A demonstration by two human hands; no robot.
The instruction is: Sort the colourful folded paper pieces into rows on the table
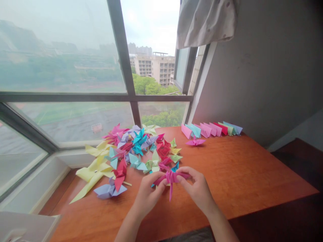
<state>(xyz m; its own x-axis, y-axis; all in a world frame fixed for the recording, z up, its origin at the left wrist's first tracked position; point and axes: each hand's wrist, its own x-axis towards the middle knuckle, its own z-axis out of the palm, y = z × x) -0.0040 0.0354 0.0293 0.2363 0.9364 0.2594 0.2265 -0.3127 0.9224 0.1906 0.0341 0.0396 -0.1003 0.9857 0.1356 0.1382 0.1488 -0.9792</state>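
Observation:
A magenta folded paper piece is held between both hands above the near part of the wooden table, a narrow point hanging down from its middle. My left hand pinches its left side between thumb and fingers. On the other side, my right hand grips the right wing in the same way. Just behind the hands lies a heap of colourful folded paper shapes, among them a red one, a lavender one and a light green one.
Yellow paper pinwheels lie at the left of the wooden table. A row of folded papers stands at the back right, with a pink boat-like piece before it. Windows rise behind; a wall is at right.

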